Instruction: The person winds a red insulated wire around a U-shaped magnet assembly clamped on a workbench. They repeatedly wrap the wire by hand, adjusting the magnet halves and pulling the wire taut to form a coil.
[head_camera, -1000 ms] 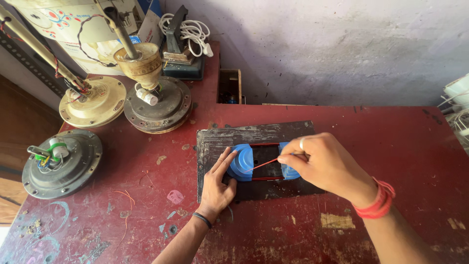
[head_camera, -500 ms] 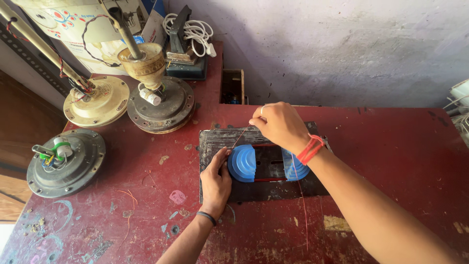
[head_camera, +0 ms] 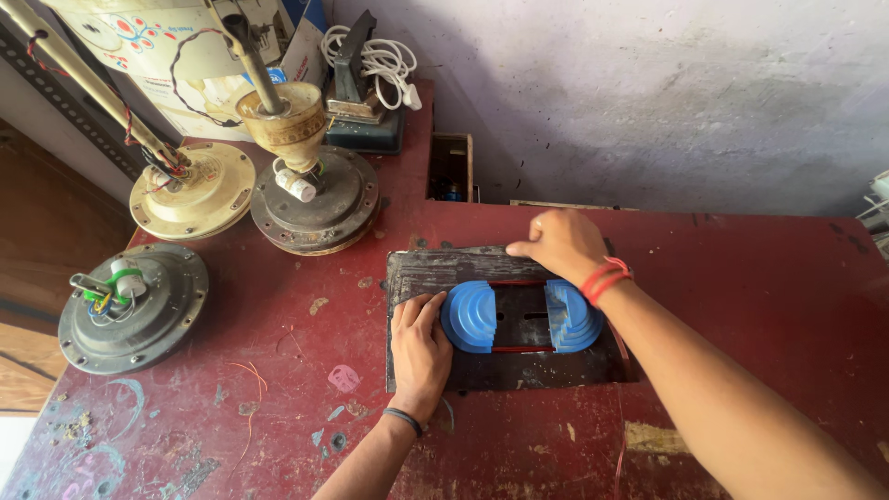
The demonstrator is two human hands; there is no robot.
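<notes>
Two blue stepped half-round formers (head_camera: 521,316) — copper wire looped between, on black board (head_camera: 519,370).

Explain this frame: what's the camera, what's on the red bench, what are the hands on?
The one view comes from a camera worn on the person's head, looking down at their two bare hands. There is no machine arm here.

On the worn red workbench lies a dark flat board carrying two blue stepped plastic half-round formers, with thin reddish wire strung between them.

The left hand rests flat against the left former. The right hand sits at the board's far edge; what it pinches is hidden.

Further left stand three round ceiling fan motor housings, two with rods, and behind them a coiled white cable.
</notes>
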